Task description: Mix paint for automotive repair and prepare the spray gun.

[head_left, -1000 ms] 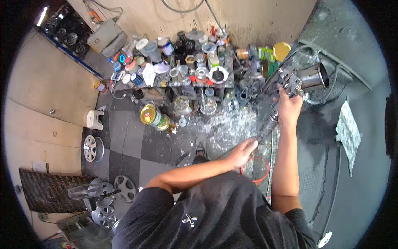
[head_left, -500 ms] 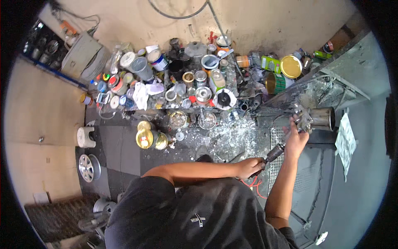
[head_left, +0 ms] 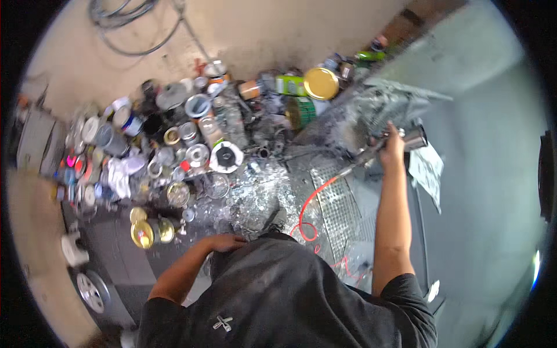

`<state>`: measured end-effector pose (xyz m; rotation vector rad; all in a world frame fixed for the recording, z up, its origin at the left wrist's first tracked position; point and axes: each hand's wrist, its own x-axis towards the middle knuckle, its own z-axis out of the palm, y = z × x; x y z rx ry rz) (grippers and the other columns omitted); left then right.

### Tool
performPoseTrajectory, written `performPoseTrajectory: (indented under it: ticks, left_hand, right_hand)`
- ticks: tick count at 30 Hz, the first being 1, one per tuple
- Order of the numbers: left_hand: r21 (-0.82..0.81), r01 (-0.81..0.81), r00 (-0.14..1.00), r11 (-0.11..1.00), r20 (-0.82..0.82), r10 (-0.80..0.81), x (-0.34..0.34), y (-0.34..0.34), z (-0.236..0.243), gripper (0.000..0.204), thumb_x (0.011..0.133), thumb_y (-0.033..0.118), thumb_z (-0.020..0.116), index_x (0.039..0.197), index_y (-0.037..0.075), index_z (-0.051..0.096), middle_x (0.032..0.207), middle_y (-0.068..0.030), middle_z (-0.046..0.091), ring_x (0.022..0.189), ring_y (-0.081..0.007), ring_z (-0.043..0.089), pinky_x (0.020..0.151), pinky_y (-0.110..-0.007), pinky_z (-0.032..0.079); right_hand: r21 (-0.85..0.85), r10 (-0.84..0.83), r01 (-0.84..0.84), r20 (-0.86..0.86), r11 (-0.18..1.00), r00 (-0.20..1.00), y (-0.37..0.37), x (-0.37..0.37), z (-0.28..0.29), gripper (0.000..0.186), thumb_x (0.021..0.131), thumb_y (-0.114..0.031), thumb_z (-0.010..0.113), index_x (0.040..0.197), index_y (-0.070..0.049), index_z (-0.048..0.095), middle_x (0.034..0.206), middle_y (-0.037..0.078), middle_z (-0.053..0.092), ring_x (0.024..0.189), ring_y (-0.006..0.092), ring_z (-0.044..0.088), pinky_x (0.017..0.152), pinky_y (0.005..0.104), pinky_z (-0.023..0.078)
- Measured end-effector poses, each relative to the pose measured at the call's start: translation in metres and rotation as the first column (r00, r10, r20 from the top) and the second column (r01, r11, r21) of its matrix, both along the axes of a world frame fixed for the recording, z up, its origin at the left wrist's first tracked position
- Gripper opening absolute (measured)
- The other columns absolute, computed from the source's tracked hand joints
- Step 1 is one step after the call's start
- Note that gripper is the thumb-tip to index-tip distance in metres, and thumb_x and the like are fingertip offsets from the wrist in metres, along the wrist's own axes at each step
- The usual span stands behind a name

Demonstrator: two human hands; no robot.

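Observation:
My right hand (head_left: 394, 145) is closed around a spray gun with a metal cup (head_left: 415, 139), held out to the right. A thin dark line and a red air hose (head_left: 306, 204) run from the gun toward the floor, where the hose coils loosely. Just below the gun is a perforated metal plate (head_left: 336, 203). At my waist on the left, my left hand (head_left: 230, 242) lies against my dark clothing, its fingers stretched out and holding nothing. The gun's nozzle and trigger are too blurred to make out.
A cluttered bench of cans, jars and cups runs along the wall, with a funnel-like white lid (head_left: 226, 157) at its front. Gold cans (head_left: 143, 234) stand on the floor. A wheel rim (head_left: 93, 292) and a white stool (head_left: 74, 250) are at left. A pale sheet (head_left: 428, 174) hangs at right.
My left hand has let go of the black hose handle and moved left to my waist. My right hand with the spray gun appears higher and further left as the view turned right.

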<state>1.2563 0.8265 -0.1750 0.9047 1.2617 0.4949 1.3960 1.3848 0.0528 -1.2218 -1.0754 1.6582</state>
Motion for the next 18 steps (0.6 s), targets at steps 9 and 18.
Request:
performPoseTrajectory:
  ticks: [9, 18]
  left_hand:
    - [-0.057, -0.678, 0.679, 0.733, -0.430, 0.595, 0.048, 0.007, 0.016, 0.057, 0.100, 0.046, 0.059, 0.139, 0.005, 0.058, 0.135, -0.0198, 0.066, 0.125, -0.0364, 0.062, 0.107, -0.046, 0.047]
    - [0.056, -0.781, 0.553, 0.622, -0.399, 0.731, 0.053, 0.045, 0.005, 0.048, 0.094, 0.032, 0.073, 0.133, 0.005, 0.062, 0.122, -0.0155, 0.071, 0.114, -0.0263, 0.067, 0.099, -0.040, 0.051]
  right_hand:
    - [-0.190, 0.257, -0.247, 0.029, 0.950, 0.966, 0.113, -0.079, -0.004, 0.077, 0.094, -0.070, 0.052, 0.150, -0.017, 0.049, 0.150, 0.013, 0.052, 0.133, 0.0378, 0.049, 0.105, 0.0644, 0.036]
    - [0.431, -0.062, -0.097, 0.341, 0.897, 0.938, 0.072, -0.063, -0.097, 0.075, 0.096, -0.034, 0.074, 0.149, 0.006, 0.039, 0.150, 0.020, 0.049, 0.131, 0.0295, 0.052, 0.112, 0.0384, 0.039]
